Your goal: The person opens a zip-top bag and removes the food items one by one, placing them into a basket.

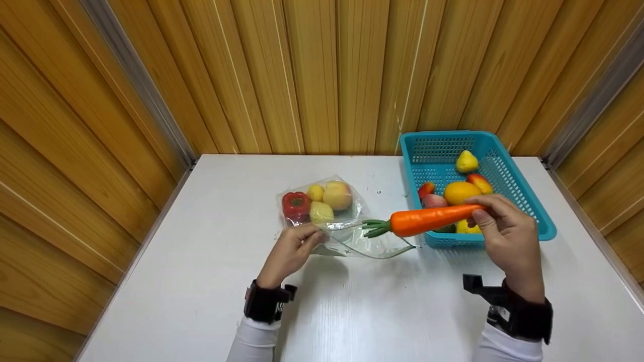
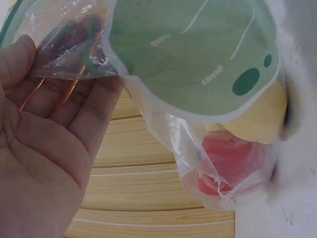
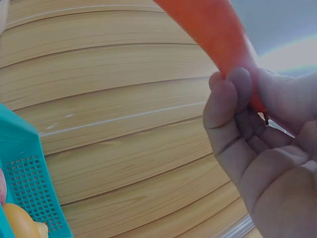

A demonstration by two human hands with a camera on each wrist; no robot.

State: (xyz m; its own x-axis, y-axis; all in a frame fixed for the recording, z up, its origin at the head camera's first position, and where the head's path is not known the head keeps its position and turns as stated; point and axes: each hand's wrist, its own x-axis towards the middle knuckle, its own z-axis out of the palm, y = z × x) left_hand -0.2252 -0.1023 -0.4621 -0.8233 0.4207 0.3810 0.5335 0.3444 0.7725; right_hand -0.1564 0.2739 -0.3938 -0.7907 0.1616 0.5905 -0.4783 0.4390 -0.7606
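Observation:
An orange carrot (image 1: 427, 219) with a short green top is pinched near its tapered tip by my right hand (image 1: 513, 241). It lies nearly level in the head view, its green top pointing left over the mouth of a clear zip bag (image 1: 362, 246). My left hand (image 1: 294, 251) pinches the bag's edge between thumb and fingers. Inside the bag are a red bell pepper (image 1: 296, 205), an apple (image 1: 337, 195), a small yellow fruit (image 1: 315, 193) and a pale yellow fruit (image 1: 321, 212). The left wrist view shows a green printed panel (image 2: 193, 54) on the bag.
At the right stands a turquoise basket (image 1: 523, 201) with several fruits, among them a yellow pear (image 1: 467, 162), an orange (image 1: 461, 193) and a red-yellow mango (image 1: 480, 183). The carrot and right hand overlap its front in the head view. Wood-panelled walls (image 1: 312, 75) surround the white table (image 1: 191, 241).

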